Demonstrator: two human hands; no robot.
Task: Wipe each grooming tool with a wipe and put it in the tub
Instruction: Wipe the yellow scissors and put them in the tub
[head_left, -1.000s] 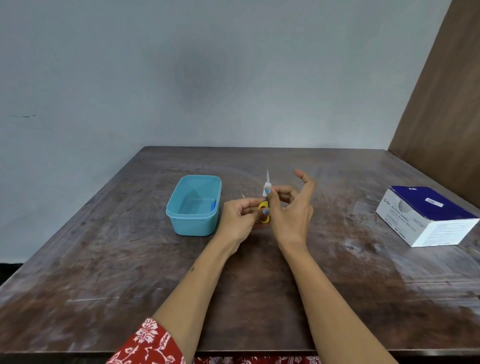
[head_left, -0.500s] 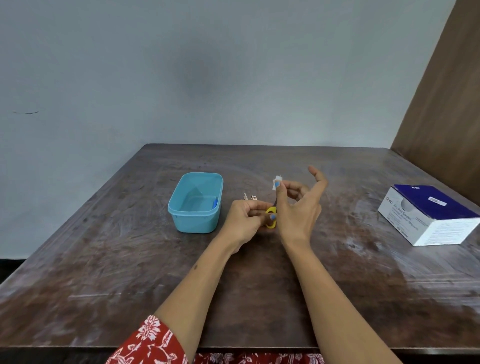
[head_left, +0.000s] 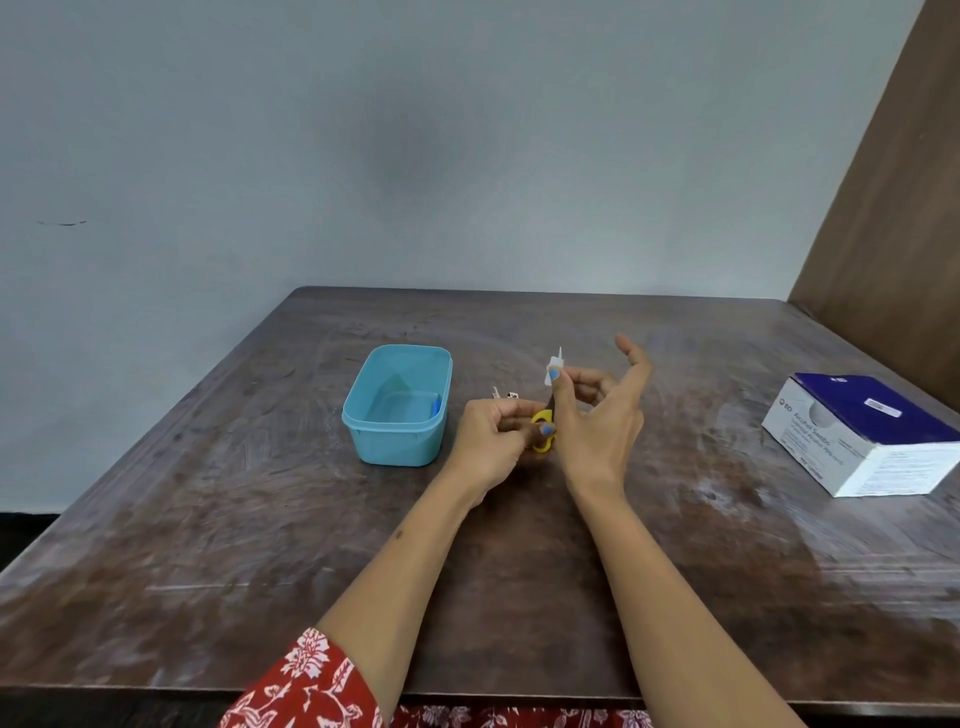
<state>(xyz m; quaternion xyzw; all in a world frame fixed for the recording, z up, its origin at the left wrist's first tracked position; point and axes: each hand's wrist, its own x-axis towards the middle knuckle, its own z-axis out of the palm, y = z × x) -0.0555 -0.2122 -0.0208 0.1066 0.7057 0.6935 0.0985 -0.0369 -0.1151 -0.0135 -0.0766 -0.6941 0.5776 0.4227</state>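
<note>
On the worn wooden table (head_left: 519, 597) the blue tub (head_left: 397, 405) sits just left of the hands. The left hand (head_left: 491, 441) grips yellow-handled scissors (head_left: 544, 434) upright – the right hand (head_left: 597, 415) pinches a white wipe (head_left: 554, 370) around the blade, other fingers spread.

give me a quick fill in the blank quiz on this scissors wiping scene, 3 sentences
1. The left hand holds the scissors by their ____ handles.
2. The right hand pinches a small white ____ round the blades.
3. The blue-topped box sits on the table to the ____ of the hands, and the tub on the other side.

Missing words: yellow; wipe; right
</note>
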